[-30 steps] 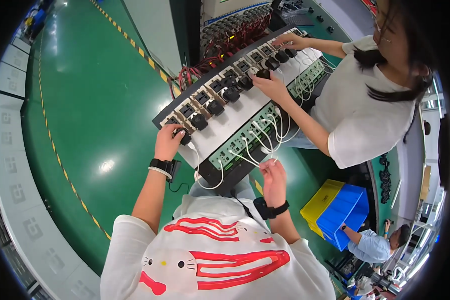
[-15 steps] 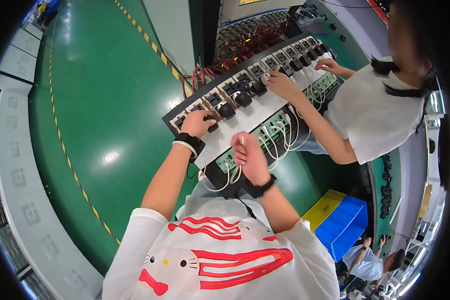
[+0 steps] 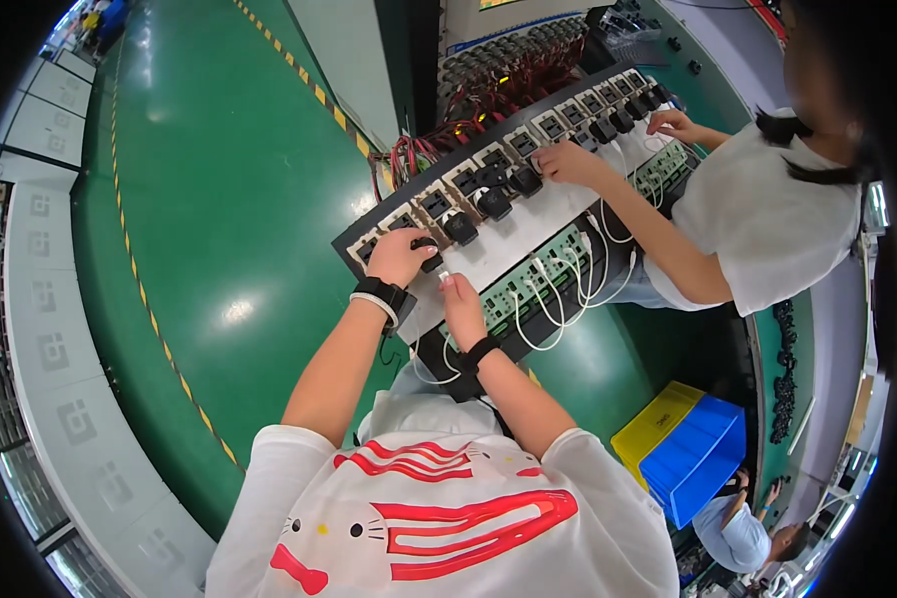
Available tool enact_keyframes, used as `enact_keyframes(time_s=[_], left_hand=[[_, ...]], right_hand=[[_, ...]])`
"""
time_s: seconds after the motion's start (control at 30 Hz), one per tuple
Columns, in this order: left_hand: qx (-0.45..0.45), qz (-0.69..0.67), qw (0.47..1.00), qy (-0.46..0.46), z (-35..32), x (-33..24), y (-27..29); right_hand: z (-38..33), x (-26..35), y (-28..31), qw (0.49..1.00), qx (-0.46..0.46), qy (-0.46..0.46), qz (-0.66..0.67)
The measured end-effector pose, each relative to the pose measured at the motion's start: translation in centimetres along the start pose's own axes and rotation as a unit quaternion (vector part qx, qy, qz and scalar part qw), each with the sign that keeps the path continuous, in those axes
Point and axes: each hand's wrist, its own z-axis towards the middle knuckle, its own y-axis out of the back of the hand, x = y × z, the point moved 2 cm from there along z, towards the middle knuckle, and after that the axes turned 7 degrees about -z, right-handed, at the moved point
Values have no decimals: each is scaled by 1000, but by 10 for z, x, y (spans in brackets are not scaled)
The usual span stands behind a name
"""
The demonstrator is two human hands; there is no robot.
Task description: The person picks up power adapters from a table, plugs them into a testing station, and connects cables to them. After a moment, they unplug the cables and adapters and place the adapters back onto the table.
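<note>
My left hand [image 3: 397, 259] is closed around a black plug-in power adapter [image 3: 430, 256] at the near left end of a long row of wall sockets [image 3: 436, 203]. Just to its right, my right hand [image 3: 462, 313] pinches the white plug of a cable [image 3: 445, 277]. That plug points toward the adapter, close to it; whether they touch I cannot tell. More black adapters [image 3: 459, 227] sit in sockets farther along the row. Below them, green circuit boards [image 3: 517, 291] run along the rack's near edge, with white cables [image 3: 551, 317] looping from them.
A co-worker in a white top [image 3: 767, 224] reaches over the same rack from the right. Red wires [image 3: 409, 159] bunch behind the sockets. A blue and yellow crate [image 3: 693, 453] stands at lower right. Another person [image 3: 733, 528] works beyond it. Grey cabinets [image 3: 45, 299] line the far left.
My right hand has moved left and up, bringing the white cable plug close to the black adapter. My left hand stays on that adapter.
</note>
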Motion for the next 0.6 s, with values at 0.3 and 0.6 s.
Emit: enact_keyframes(time_s=[0.3, 0.6], left_hand=[[7, 12, 1000, -5, 0, -4, 1], [7, 5, 1000, -15, 3, -4, 3]], right_hand=[[-1, -3, -3, 999, 11, -19, 38], [2, 4, -10, 996, -43, 8, -76]])
